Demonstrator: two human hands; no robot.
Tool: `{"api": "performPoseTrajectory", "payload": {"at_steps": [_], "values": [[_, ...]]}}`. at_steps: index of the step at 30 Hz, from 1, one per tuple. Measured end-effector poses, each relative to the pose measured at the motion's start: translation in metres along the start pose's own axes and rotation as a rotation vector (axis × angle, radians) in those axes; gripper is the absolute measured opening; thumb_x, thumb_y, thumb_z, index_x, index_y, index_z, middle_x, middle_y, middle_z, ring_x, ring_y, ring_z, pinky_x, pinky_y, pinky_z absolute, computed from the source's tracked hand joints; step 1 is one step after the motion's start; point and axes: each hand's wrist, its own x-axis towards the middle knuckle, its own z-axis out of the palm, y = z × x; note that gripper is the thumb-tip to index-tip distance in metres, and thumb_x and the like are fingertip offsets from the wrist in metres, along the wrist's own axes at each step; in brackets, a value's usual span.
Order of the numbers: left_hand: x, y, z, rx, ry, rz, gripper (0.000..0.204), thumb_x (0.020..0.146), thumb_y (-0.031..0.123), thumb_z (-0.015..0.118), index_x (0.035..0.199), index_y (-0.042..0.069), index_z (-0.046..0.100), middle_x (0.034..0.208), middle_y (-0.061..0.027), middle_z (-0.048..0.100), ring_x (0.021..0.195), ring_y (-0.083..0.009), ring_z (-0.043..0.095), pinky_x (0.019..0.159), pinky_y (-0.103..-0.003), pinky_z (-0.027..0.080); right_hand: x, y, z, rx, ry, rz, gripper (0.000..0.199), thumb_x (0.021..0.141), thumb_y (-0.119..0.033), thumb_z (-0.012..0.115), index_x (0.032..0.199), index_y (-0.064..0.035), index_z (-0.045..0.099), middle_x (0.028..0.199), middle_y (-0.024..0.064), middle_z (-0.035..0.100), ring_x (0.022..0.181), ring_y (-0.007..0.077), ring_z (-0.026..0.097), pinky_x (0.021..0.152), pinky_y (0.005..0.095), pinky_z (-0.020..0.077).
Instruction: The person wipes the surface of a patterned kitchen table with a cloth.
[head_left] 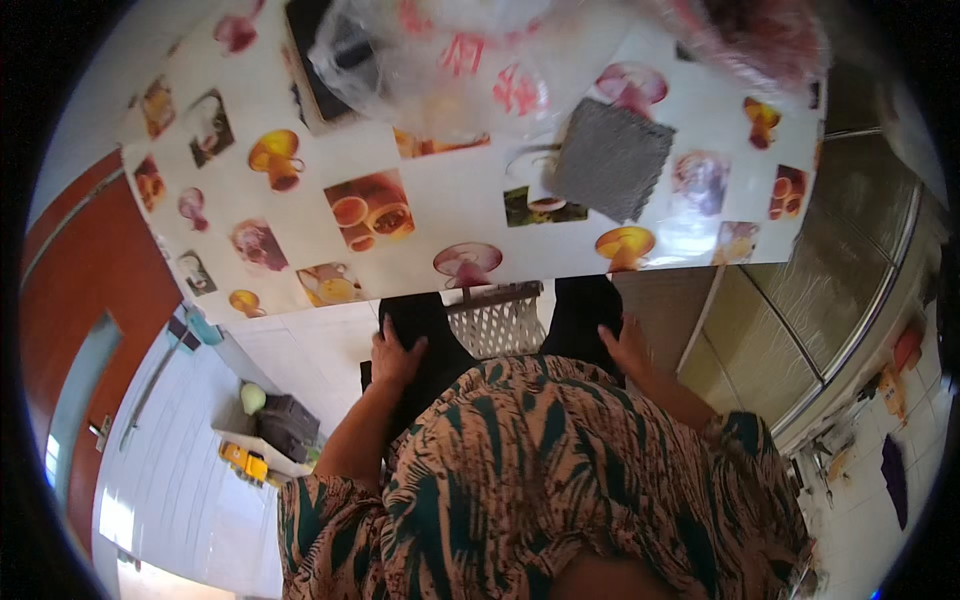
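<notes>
My left hand [398, 354] lies on my left thigh, its fingers apart and holding nothing. On the other thigh rests my right hand [625, 346], likewise empty, with thumb and fingers spread. Both thighs are in black trousers [425, 325] and reach under the front edge of the table [330, 255]. A folded grey cloth [614, 160] lies on the printed tablecloth, ahead of my right hand. Farther back sits a crumpled clear plastic bag [450, 75] with red print. It partly covers a dark, flat rectangular thing [325, 70].
A reddish plastic bag [755, 45] lies at the table's far right. Beneath the table, between my knees, is a white lattice basket [497, 326]. A yellow toy truck [243, 463] is on the left, near a brown door [130, 270]. Framed glass panels [790, 300] stand at right.
</notes>
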Motion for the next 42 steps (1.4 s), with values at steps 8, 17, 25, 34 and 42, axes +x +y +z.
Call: {"api": "performPoseTrajectory", "payload": {"at_steps": [8,17,25,34,42], "values": [[0.093,-0.015,0.032,0.047,0.206,-0.183,0.061,0.082,0.048,0.062,0.128,0.01,0.054,0.128,-0.0171,0.059,0.119,-0.0363,0.054,0.097,-0.046,0.045,0.097,0.027,0.055,-0.256,0.219,-0.104,0.079,0.087,-0.045,0.063,0.144,-0.0011,0.031,0.145,0.0252,0.036,0.13,0.042,0.041,0.103,0.0502,0.0388],[0.118,-0.063,0.005,0.025,0.367,-0.345,0.061,0.084,0.046,0.063,0.132,0.011,0.05,0.128,-0.015,0.059,0.117,-0.0359,0.056,0.094,-0.044,0.048,0.117,0.035,0.033,0.12,0.488,0.375,0.063,0.088,-0.041,0.061,0.134,-0.0009,0.045,0.135,0.0218,0.048,0.123,0.0387,0.048,0.099,0.0482,0.0425],[0.151,-0.06,-0.013,0.13,0.454,-0.277,0.065,0.085,0.047,0.062,0.138,0.013,0.044,0.131,-0.016,0.057,0.118,-0.0365,0.056,0.095,-0.047,0.047,0.148,0.081,0.047,0.251,0.89,0.159,0.059,0.09,-0.043,0.056,0.131,-0.002,0.049,0.13,0.0208,0.052,0.123,0.0379,0.048,0.101,0.047,0.04],[0.123,-0.047,-0.03,-0.123,0.869,-0.149,0.066,0.087,0.046,0.061,0.14,0.011,0.046,0.13,-0.0193,0.057,0.117,-0.0386,0.055,0.094,-0.05,0.046,0.114,-0.017,0.048,0.081,1.02,-0.092,0.048,0.089,-0.04,0.06,0.125,-0.0073,0.058,0.126,0.0141,0.058,0.115,0.0346,0.054,0.097,0.0443,0.0441],[0.126,-0.041,0.033,-0.617,1.244,0.502,0.035,0.09,0.015,0.062,0.118,-0.004,0.056,0.117,-0.022,0.057,0.112,-0.0361,0.053,0.1,-0.041,0.039,0.104,-0.042,0.001,0.659,1.269,-0.668,0.026,0.09,-0.011,0.061,0.115,-0.0032,0.062,0.112,0.0163,0.062,0.104,0.0329,0.058,0.094,0.0382,0.0443]]}}
